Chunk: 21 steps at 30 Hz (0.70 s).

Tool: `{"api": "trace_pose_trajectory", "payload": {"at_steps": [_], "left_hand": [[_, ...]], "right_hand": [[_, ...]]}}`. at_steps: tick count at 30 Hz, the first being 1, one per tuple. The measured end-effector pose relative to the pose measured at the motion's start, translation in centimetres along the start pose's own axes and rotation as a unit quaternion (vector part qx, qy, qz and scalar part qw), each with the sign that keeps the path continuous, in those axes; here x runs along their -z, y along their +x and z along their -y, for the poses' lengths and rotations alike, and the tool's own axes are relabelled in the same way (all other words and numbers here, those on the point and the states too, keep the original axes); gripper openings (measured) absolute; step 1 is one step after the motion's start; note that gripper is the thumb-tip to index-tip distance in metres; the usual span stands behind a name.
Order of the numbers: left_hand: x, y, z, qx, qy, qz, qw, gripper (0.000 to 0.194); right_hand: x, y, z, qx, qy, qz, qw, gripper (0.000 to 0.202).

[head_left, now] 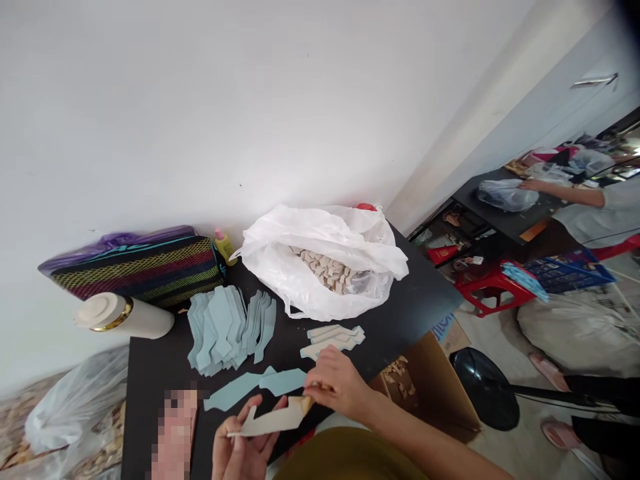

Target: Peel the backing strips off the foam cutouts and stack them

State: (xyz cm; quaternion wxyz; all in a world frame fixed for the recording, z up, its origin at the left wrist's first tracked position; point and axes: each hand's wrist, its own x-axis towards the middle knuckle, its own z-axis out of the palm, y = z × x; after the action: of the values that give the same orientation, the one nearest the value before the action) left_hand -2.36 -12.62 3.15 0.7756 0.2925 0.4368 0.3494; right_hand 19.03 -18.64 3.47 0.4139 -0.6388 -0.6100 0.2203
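Observation:
My left hand (245, 440) holds a flat, cream-coloured cut piece (273, 421) from below, with the thumb and fingers at its left part. My right hand (337, 387) is closed at the piece's right end, where a small tan bit shows near the fingertips; the fingers partly hide it. Just beyond my hands lie two light blue cut pieces (234, 389) of similar angular shape, end to end. A thick pile of the same blue pieces (216, 330) sits farther back. Beyond my right hand rests a small stack of pale pieces (333, 339).
A white plastic bag (320, 223) with many small beige bits stands against the wall. At left are a pale bottle (155, 321) and a striped mesh bag (150, 267). A cardboard box (430, 380) sits beside the table, near a black stool (483, 387). Another person works at right.

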Motion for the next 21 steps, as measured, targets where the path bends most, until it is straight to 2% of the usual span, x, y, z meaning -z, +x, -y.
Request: {"api": "trace_pose_trajectory", "payload": {"at_steps": [2, 4, 6, 9, 16, 19, 21], "left_hand": [[-0.4, 0.3, -0.3, 0.072, -0.096, -0.004, 0.993, 0.027], [-0.8, 0.2, -0.7, 0.129, -0.166, -0.006, 0.978, 0.026], [-1.0, 0.1, -1.1, 0.148, -0.186, -0.011, 0.971, 0.024], [-1.1, -0.1, -1.1, 0.147, -0.179, -0.019, 0.973, 0.02], [-1.0, 0.3, -0.4, 0.081, -0.11, -0.019, 0.99, 0.021], [-0.6, 0.2, -0.4, 0.071, -0.125, -0.026, 0.989, 0.022], [0.1, 0.2, -0.1, 0.076, -0.096, -0.022, 0.992, 0.024]], "right_hand": [[-0.2, -0.1, 0.3, 0.095, -0.096, 0.001, 0.991, 0.025], [-0.5, -0.2, 0.7, 0.116, -0.137, -0.014, 0.984, 0.024], [-0.8, -0.1, 1.2, 0.114, -0.148, -0.021, 0.982, 0.023], [-1.0, 0.0, 2.0, 0.098, -0.14, -0.027, 0.985, 0.023], [-0.9, 0.4, 3.1, 0.056, -0.108, -0.025, 0.992, 0.021], [-0.6, 0.1, 3.1, 0.051, -0.081, 0.01, 0.995, 0.02], [-0.5, -0.2, 3.1, 0.038, -0.044, 0.035, 0.998, 0.015]]}}
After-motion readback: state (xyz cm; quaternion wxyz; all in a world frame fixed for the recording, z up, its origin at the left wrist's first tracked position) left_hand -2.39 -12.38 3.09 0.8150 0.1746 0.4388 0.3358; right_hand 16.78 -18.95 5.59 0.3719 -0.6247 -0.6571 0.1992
